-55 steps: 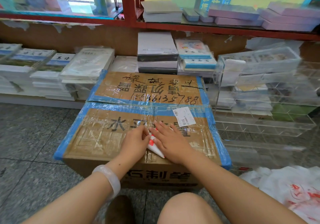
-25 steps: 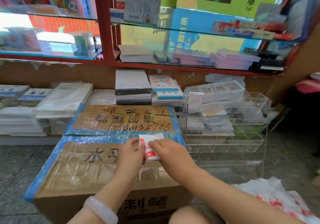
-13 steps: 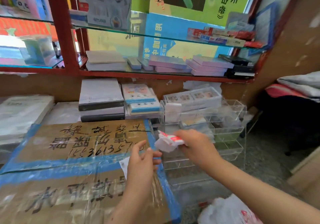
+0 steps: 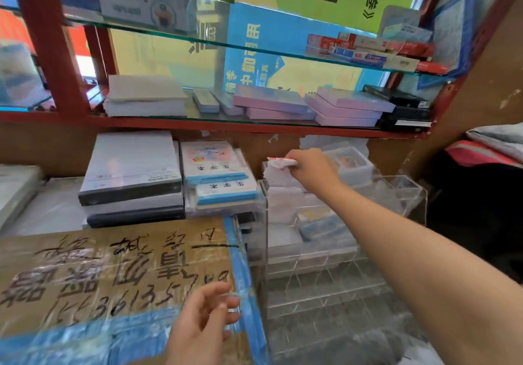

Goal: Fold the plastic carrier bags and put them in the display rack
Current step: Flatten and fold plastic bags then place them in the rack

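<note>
Right hand [image 4: 311, 171] is fully extended, pinching the small folded white plastic carrier bag with red print [image 4: 281, 163] between thumb and fingers. The bag sits at the far-left top corner of the clear acrylic tiered display rack [image 4: 334, 254], directly above the white stack of folded bags [image 4: 278, 192] already standing in that back-left compartment; it looks to be touching or just clear of the stack top, and blur stops me calling it. Key relation: the bag projects left from the fingertips, long axis roughly level and running left-right, parallel to the rack's back edge, so the slot lies straight down from the bag, not further out. My read is the next move is a short lower-and-release, with no reach or rotation needed. Risk: the fold may spring open on release, or the bag may catch on the compartment's front wall. Left hand [image 4: 203, 328] is much nearer the camera, loosely open with fingers relaxed, holding nothing, hovering over the right edge of the brown cardboard box with blue tape and handwriting [image 4: 119, 274], well apart from the rack's top tier. The right hand is the only one placed to finish this.
</note>
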{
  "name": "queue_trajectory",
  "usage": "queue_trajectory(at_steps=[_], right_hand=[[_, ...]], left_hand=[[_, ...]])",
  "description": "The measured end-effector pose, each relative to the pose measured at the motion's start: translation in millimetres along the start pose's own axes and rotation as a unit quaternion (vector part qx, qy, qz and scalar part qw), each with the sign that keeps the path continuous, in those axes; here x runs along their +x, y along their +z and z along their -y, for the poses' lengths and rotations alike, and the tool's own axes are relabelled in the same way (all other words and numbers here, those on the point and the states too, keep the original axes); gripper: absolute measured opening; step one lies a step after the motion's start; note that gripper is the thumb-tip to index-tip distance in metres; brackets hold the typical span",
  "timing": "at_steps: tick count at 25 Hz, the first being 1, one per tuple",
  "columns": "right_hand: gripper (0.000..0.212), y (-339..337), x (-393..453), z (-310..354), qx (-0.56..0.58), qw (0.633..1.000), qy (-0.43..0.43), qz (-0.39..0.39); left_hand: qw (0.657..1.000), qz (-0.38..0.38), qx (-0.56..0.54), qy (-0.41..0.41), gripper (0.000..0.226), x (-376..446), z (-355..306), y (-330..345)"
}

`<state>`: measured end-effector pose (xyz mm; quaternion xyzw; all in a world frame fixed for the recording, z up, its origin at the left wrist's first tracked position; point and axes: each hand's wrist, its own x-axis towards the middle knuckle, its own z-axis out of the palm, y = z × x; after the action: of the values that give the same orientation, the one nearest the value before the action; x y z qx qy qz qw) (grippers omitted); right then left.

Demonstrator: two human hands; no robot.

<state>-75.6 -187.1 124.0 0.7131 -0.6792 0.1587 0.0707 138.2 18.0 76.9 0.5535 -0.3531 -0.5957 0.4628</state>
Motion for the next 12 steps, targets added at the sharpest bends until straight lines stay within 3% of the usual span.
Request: queue_trajectory(at_steps=[3,5,12], right_hand=[[0.024,10,1,-2,-0.112,0.991,-0.068,0.035],[0.026,8,0,-5,-0.157,0.976,-0.109,0.100],[0.014,-9,25,0,-0.084,0.939,-0.104,0.316]], left_hand=[[1.000,0.008,0.012,0.004,0.028,10,7,1],[1.000,0.016,0.019,0.016,0.029,12,10,1],[0.998,0.048,0.036,0.025,0.028,12,12,4]])
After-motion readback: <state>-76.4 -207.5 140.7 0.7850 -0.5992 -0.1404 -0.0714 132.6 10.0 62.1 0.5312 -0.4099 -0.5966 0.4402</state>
